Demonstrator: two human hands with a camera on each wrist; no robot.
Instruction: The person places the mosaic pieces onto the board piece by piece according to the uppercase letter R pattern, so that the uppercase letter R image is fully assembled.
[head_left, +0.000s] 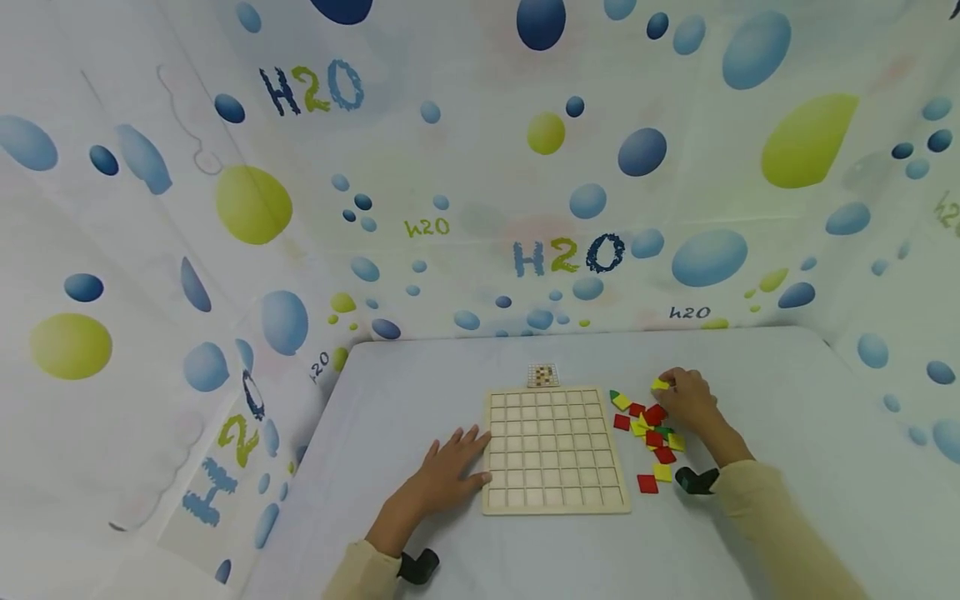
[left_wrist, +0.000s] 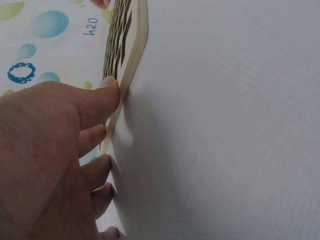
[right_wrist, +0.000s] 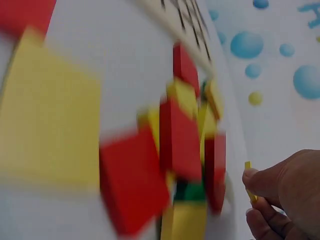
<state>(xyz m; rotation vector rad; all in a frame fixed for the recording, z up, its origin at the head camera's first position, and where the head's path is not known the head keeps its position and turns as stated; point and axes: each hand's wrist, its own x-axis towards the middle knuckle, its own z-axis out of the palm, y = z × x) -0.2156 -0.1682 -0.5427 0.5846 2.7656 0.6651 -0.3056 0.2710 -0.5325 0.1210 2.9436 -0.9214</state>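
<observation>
A square wooden grid board with shallow compartments lies flat on the table, its compartments bare. My left hand rests at the board's left edge, fingers spread and fairly straight. In the left wrist view, the thumb touches the board's side. Beyond the tiles at the right, my right hand pinches a small yellow tile between thumb and fingers. The right wrist view has that tile edge-on, apart from the loose pile.
Right of the board lie several loose red, yellow and green tiles, some overlapping. A red tile and a yellow tile lie nearer the front. Behind the board is a small pattern card. A printed curtain stands behind the table.
</observation>
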